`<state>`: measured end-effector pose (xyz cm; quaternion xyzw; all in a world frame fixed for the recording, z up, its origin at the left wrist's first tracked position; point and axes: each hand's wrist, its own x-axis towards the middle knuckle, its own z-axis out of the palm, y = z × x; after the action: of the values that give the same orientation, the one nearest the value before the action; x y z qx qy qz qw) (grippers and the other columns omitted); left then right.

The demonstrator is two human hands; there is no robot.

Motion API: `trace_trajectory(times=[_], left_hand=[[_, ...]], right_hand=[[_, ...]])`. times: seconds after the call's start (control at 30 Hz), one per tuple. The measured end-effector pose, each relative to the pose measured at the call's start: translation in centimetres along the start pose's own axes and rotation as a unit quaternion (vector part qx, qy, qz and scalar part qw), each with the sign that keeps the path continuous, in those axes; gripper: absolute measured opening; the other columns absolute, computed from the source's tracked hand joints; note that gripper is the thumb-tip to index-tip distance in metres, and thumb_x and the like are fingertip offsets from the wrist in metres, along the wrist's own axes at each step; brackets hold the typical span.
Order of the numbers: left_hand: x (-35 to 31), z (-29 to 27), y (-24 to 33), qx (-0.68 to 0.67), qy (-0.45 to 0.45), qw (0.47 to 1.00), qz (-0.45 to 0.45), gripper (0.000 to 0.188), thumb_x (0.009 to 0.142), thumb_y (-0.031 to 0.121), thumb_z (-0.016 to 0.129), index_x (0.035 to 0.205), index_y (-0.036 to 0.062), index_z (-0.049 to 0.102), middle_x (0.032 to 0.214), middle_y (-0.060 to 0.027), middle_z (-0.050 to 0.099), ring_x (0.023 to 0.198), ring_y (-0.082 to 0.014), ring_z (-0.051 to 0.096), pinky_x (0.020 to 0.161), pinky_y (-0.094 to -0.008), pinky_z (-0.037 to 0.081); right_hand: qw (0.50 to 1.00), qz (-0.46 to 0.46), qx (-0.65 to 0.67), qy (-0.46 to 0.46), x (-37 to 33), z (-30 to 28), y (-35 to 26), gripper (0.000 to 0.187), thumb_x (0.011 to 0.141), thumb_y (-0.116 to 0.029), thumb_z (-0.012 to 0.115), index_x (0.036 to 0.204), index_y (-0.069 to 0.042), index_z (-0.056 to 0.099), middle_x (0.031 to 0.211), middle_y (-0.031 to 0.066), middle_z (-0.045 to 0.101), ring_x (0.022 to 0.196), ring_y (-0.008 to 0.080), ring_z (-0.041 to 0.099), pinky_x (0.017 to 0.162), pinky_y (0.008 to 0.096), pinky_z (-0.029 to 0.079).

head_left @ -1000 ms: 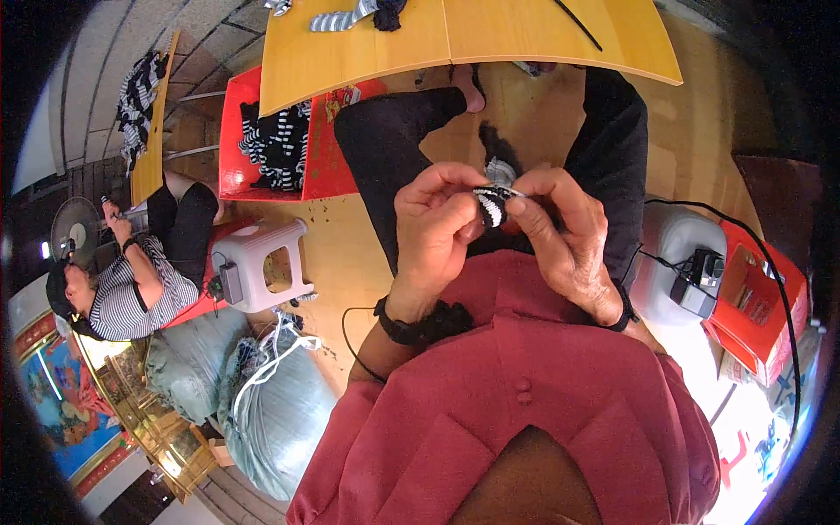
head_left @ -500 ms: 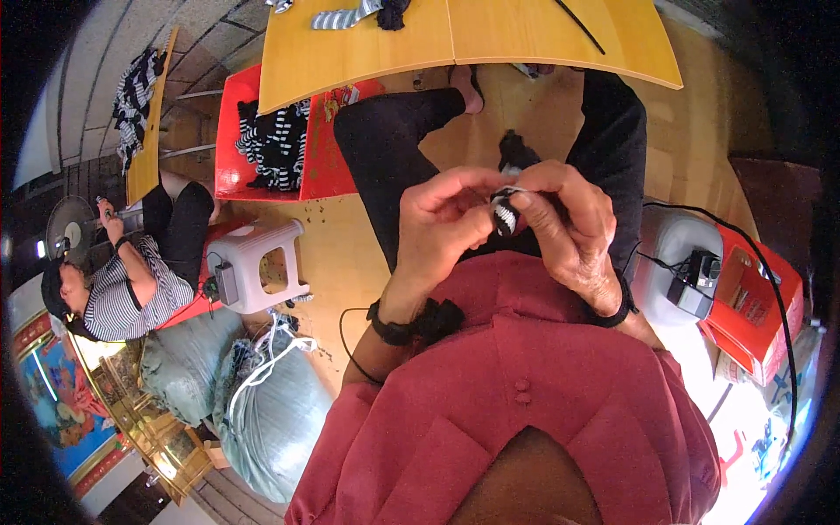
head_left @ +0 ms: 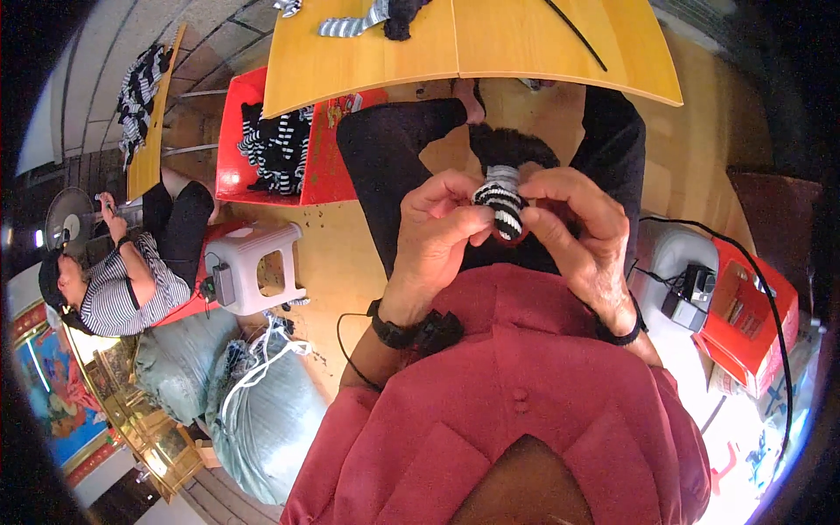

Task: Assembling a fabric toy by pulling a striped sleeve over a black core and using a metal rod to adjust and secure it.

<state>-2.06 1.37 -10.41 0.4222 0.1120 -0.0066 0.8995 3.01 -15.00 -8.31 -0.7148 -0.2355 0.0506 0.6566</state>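
Note:
Between my two hands, in front of my lap, is a knit sock (head_left: 502, 194) with black and white stripes, rolled or bunched at its near end. A grey striped band and a dark, fuzzy-looking black part spread out beyond it. My left hand (head_left: 435, 229) pinches the sock's left edge between thumb and fingers. On the opposite edge, my right hand (head_left: 584, 226) grips it with the thumb and bent fingers. Beyond my knees, on the yellow table (head_left: 367, 66), lies a grey and white striped piece (head_left: 353, 24) with a black end.
A red box (head_left: 234, 166) of striped knit pieces stands left of my legs. Further left, another person (head_left: 131, 271) sits near a fan (head_left: 70, 219). A pale plastic stool (head_left: 254, 262) and grey-green sacks (head_left: 271, 420) are at left. At right, a red crate (head_left: 752, 324) and a black cable (head_left: 774, 306).
My hands have moved slightly apart and the sock between them is more spread out, with more stripes and the black part showing. The view has shifted slightly.

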Motion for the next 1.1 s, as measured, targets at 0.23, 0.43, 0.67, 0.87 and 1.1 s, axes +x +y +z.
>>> trace_trajectory(times=[0.23, 0.43, 0.67, 0.87, 1.1], left_hand=[[-0.2, 0.7, 0.2, -0.099, -0.029, 0.995, -0.012, 0.012, 0.077, -0.007, 0.052, 0.083, 0.003, 0.05, 0.073, -0.0069, 0.055, 0.051, -0.0099, 0.049, 0.039, -0.0206, 0.036], [-0.1, 1.7, 0.3, 0.232, 0.021, 0.956, 0.178, 0.019, 0.07, -0.011, 0.055, 0.08, 0.0044, 0.052, 0.073, -0.002, 0.052, 0.056, -0.0077, 0.046, 0.049, -0.0192, 0.038], [-0.6, 2.2, 1.0, 0.454, 0.002, 0.819, 0.35, 0.022, 0.065, -0.008, 0.06, 0.084, 0.0017, 0.057, 0.082, -0.0066, 0.055, 0.062, -0.0103, 0.051, 0.054, -0.0199, 0.04], [-0.1, 1.4, 2.3, 0.492, -0.082, 0.848, 0.18, 0.02, 0.07, 0.001, 0.068, 0.087, 0.0008, 0.057, 0.079, -0.0039, 0.056, 0.063, -0.0101, 0.052, 0.055, -0.0213, 0.041], [-0.4, 0.8, 1.3, 0.297, -0.092, 0.943, 0.12, 0.013, 0.076, 0.001, 0.064, 0.087, -0.0007, 0.056, 0.084, -0.0027, 0.057, 0.07, -0.007, 0.052, 0.061, -0.0202, 0.043]], right_hand=[[0.953, 0.185, 0.24, 0.007, -0.8, 0.5, -1.0, 0.018, 0.078, 0.002, 0.065, 0.095, 0.001, 0.06, 0.081, 0.0052, 0.061, 0.072, 0.0091, 0.056, 0.063, 0.0223, 0.045], [0.993, -0.081, -0.034, 0.08, -0.5, 1.2, -0.4, 0.013, 0.074, 0.004, 0.061, 0.084, -0.001, 0.054, 0.078, 0.0088, 0.059, 0.059, 0.013, 0.052, 0.053, 0.0249, 0.043], [0.986, -0.105, -0.131, 0.011, -0.2, 0.1, -0.6, 0.015, 0.073, 0.002, 0.061, 0.086, -0.002, 0.054, 0.073, 0.0105, 0.058, 0.056, 0.0202, 0.056, 0.051, 0.029, 0.045], [0.997, -0.013, -0.073, -0.027, 0.1, 0.0, -0.9, 0.009, 0.074, 0.001, 0.062, 0.082, -0.001, 0.057, 0.071, 0.0046, 0.058, 0.057, 0.0103, 0.053, 0.052, 0.0226, 0.041], [0.975, 0.149, 0.163, -0.012, -0.5, -0.1, -1.5, 0.017, 0.074, 0.002, 0.064, 0.09, 0.0, 0.06, 0.076, 0.0046, 0.06, 0.066, 0.0098, 0.057, 0.06, 0.0224, 0.045]])
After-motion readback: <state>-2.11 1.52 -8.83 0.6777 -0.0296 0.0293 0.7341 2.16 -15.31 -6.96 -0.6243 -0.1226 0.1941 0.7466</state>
